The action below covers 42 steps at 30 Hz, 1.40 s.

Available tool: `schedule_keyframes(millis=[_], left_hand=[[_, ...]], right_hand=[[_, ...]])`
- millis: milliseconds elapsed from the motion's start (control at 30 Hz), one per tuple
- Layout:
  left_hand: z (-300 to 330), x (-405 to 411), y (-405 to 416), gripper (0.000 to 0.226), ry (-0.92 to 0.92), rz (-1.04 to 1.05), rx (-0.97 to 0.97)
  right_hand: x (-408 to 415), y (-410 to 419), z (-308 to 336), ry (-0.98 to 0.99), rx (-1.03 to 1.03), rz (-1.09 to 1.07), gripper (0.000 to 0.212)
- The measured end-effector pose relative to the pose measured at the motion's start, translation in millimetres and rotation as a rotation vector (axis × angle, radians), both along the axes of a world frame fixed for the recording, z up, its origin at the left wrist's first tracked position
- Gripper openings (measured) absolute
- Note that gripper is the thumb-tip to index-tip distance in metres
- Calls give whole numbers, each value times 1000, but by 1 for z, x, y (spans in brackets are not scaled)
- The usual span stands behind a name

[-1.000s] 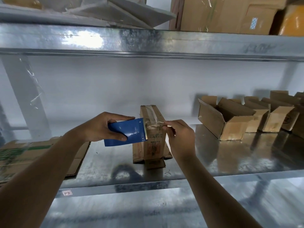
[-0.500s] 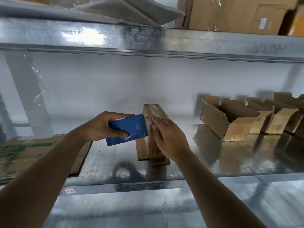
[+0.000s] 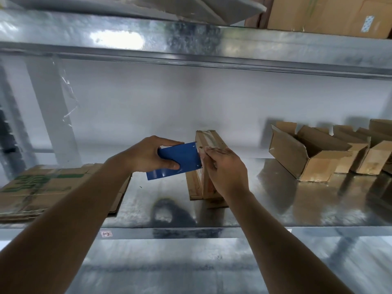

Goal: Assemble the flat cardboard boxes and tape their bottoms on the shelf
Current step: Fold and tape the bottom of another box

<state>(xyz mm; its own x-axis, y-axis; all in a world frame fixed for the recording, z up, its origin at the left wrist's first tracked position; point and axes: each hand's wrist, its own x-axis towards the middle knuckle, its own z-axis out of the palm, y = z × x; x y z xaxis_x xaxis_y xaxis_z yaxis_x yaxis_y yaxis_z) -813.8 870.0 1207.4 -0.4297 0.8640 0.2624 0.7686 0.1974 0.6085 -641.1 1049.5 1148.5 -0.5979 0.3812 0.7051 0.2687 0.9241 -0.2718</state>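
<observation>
The left hand (image 3: 151, 154) grips a blue tape dispenser (image 3: 177, 161), thumb on top and fingers curled beneath, with the dispenser's toothed edge pointing toward the right hand (image 3: 226, 172) and touching the box between them. That cardboard box (image 3: 206, 166) stands upside down on the metal shelf (image 3: 265, 209), its open flaps splayed on the shelf surface just below the right wrist. A strip of clear tape (image 3: 209, 137) runs along the box's upturned bottom, just beyond the right fingertips. The right hand lies flat over the near end of the box, fingers straight and close together, pressing the tape down against the cardboard.

Beyond the left forearm, on the side away from the right hand, a stack of flat cardboard (image 3: 42, 187) with green print lies on the shelf. Well out past the right hand, a row of assembled boxes (image 3: 309, 158) sits open side up, the nearest with 1 flap raised. Above both hands an upper shelf (image 3: 212, 45) carries a large brown carton (image 3: 331, 15). Below the left forearm a small label (image 3: 106, 234) is stuck to the shelf's front lip.
</observation>
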Motion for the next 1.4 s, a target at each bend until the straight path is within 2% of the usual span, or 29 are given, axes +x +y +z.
schedule_keyframes(millis=[133,300,433,500,633,700,800,867,933,1033,1200,1300,1400], left_hand=[[5,4,9,62,24,77,-92],[11,15,9,64,86,166,-151],[31,39,14,69,359,285,-256],[43,52,15,65,504,327,-290],[44,67,26,47,668,402,-352],[32,67,33,39,659,409,-352],[16,57,36,33,628,429,-288],[9,45,32,35,560,459,-217],[3,34,26,46,497,478,-137],[0,24,17,64,380,461,6],[-5,6,9,69,288,371,137],[-9,-3,3,69,280,338,163],[-16,-12,-4,69,249,298,216]], right_hand=[[-4,-11,5,11,-89,-56,37],[-14,-19,8,19,-106,-169,29],[-22,-24,11,-40,-75,-243,28],[-25,-25,12,-68,-76,-268,29],[-36,-26,3,16,-34,-327,18],[-40,-25,-4,30,-39,-325,17],[-34,-21,-9,159,-22,-256,20],[-27,-20,-9,267,92,-232,20],[-21,-20,-8,363,155,-194,19],[-22,-8,-10,259,183,-177,18],[-31,-1,-16,13,204,-258,42],[-30,-3,-17,3,224,-237,37],[-26,-3,-14,19,150,-164,35]])
